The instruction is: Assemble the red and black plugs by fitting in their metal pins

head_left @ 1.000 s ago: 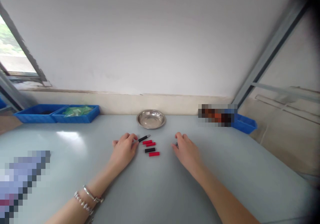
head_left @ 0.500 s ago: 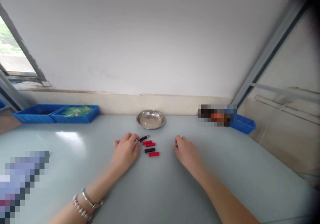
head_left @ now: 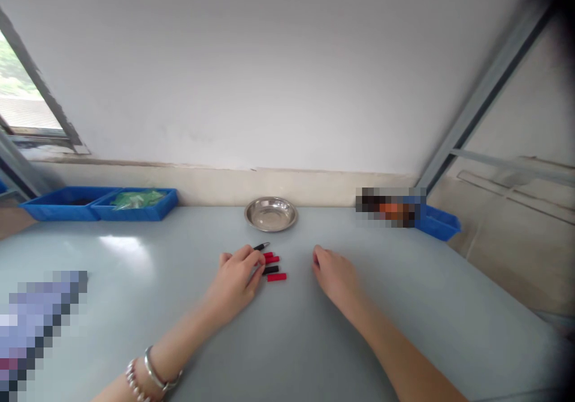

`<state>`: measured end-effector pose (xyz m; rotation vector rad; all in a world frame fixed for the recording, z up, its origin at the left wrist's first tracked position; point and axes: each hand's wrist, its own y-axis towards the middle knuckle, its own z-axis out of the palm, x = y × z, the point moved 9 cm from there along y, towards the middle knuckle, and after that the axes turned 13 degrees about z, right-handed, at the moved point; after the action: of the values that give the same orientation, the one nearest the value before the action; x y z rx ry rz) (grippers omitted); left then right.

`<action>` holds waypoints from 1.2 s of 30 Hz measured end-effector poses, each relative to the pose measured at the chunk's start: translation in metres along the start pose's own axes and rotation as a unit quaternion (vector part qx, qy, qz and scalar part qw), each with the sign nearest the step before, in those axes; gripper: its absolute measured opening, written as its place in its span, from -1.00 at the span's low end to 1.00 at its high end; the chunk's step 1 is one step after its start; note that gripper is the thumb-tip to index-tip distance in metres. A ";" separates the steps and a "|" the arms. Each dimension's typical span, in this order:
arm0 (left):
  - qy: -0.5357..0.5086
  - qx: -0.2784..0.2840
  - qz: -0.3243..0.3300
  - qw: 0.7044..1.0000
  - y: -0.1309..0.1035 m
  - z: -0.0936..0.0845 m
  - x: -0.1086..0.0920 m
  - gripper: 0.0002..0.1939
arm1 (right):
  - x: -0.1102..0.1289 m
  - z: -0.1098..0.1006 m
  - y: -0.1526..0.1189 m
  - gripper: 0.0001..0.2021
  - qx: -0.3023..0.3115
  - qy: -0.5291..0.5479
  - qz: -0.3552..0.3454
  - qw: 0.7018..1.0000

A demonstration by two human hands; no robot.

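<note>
My left hand [head_left: 238, 275] is closed, thumb and index fingertips together over the left ends of two red tubes [head_left: 272, 259] and a short black tube [head_left: 272, 269]. Its fingers hide what is between them. Beyond the knuckles lies a black pen piece with a silver cone tip [head_left: 262, 246], partly covered by the hand. Another red tube [head_left: 277, 277] rests nearest to me, clear of the fingers. Over to the right, my right hand [head_left: 333, 272] is on the table with fingers curled; whatever they hold is hidden.
A round steel dish [head_left: 271, 229] stands by the wall. Two blue trays [head_left: 148, 213] are at the back left, one with green plastic bags [head_left: 137, 199]. At the back right is another blue tray [head_left: 438, 222] beside a blurred-out item. A pixelated object [head_left: 40, 312] lies at left.
My left hand has moved right and slightly toward me, off the black pen piece and onto the left ends of the tubes. The right hand has barely shifted; the dark bit at its fingertips no longer shows.
</note>
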<state>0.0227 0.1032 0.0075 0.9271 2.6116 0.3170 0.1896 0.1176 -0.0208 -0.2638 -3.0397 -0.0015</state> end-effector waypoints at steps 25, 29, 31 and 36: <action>0.024 0.056 0.021 0.998 0.000 0.009 -0.003 -0.81 | 0.001 0.010 -0.001 -0.83 0.052 -0.005 0.000 0.999; 0.026 0.055 0.017 0.998 -0.001 0.009 -0.002 -0.82 | 0.001 0.011 0.000 -0.83 0.055 0.006 -0.002 0.998; 0.025 0.053 0.018 0.998 -0.001 0.009 -0.003 -0.82 | 0.001 0.012 0.001 -0.83 0.057 0.006 -0.001 0.998; 0.027 0.051 0.020 0.998 0.000 0.009 -0.003 -0.81 | 0.002 0.015 0.003 -0.77 0.049 -0.003 -0.005 0.999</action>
<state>0.0284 0.1018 0.0004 1.0203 2.6824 0.2243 0.1870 0.1206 -0.0358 -0.2405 -3.0356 0.1465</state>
